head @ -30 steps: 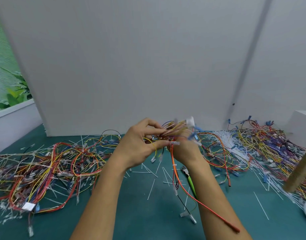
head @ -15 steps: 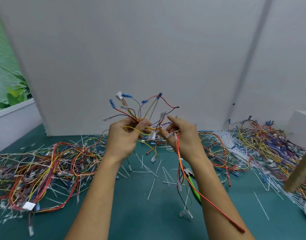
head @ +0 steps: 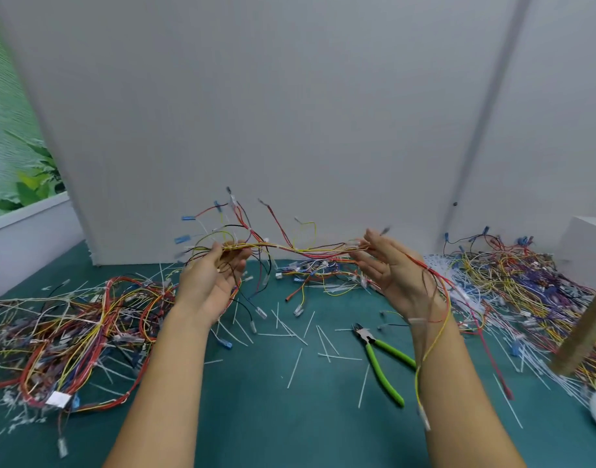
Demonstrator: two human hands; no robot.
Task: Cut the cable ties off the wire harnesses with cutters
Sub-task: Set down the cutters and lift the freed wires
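Snagging looks the likeliest trouble in the head view: thin red and yellow strands of the wire harness trail over the right hand and its wrist, so a reach for the cutters could drag the springy bundle out of the left hand. The left hand grips one end and the right hand pinches the other, with the harness stretched in the air behind the cutters. Those lie, green-handled, on the matte teal surface among stiff white cut ties.
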